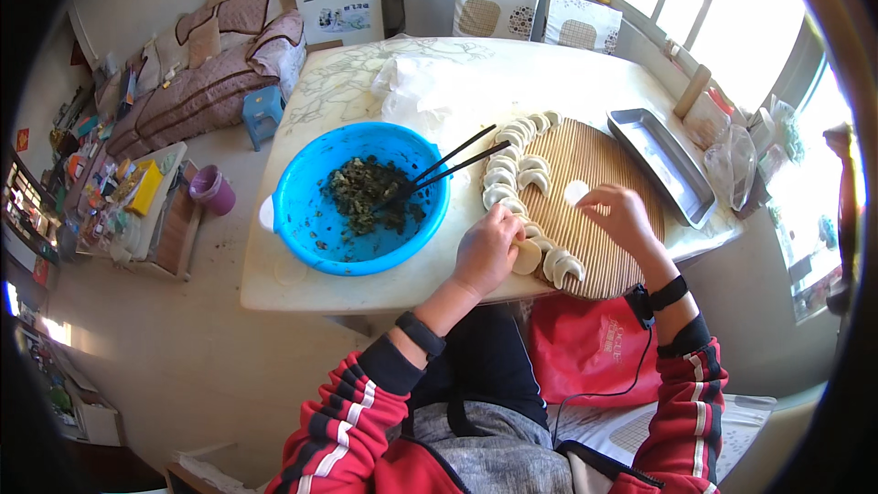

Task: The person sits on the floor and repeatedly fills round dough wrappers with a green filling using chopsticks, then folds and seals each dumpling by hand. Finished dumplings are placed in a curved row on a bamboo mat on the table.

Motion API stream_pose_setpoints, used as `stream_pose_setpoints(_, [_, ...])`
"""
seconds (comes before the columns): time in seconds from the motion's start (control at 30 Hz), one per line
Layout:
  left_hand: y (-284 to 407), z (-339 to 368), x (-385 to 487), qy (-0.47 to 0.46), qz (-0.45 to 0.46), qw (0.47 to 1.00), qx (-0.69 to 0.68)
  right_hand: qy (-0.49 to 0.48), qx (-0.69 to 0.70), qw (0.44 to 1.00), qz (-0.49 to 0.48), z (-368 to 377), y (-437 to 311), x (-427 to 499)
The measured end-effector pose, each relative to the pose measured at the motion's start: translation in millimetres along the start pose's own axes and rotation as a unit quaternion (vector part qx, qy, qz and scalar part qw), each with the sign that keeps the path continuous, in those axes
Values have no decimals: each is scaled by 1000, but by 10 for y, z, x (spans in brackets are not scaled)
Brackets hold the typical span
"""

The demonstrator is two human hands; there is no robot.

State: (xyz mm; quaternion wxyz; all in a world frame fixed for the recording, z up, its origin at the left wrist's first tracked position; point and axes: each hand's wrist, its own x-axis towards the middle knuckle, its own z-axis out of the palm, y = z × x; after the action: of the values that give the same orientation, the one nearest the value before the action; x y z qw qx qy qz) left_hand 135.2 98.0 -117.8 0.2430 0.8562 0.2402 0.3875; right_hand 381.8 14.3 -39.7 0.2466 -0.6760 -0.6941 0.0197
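Observation:
In my left hand [488,250] a round dough wrapper [527,258] is pinched between thumb and fingers, over the near left rim of a round ribbed board [573,147]. My right hand [617,216] is over the board with its fingers bent. Its fingertips are at the edge of a second pale dough wrapper [575,193]; whether they grip it cannot be told. Folded dumplings [499,177] curve in a row along the board's left side, with several more near the front. To the left stands a blue plastic basin [295,233] of dark green chopped filling [363,192], with black chopsticks [466,159] leaning in it.
A metal tray [662,165] lies right of the board, and clear plastic bags [418,86] lie behind the basin on the table [322,106]. A red bag [583,350] is below the table edge. A black cable [641,374] runs by my right forearm. Bagged items [730,158] line the windowsill.

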Motion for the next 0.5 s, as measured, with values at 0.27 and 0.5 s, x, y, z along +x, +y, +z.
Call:
stream_pose_setpoints(0.27, [145, -206, -253, 36, -49, 903, -426, -18, 444, 882, 156, 255, -667, -494])
stream_pose_setpoints(0.5, [414, -541, -546, 64, -113, 807, -576, -102, 614, 751, 221, 589, -1275, -571])
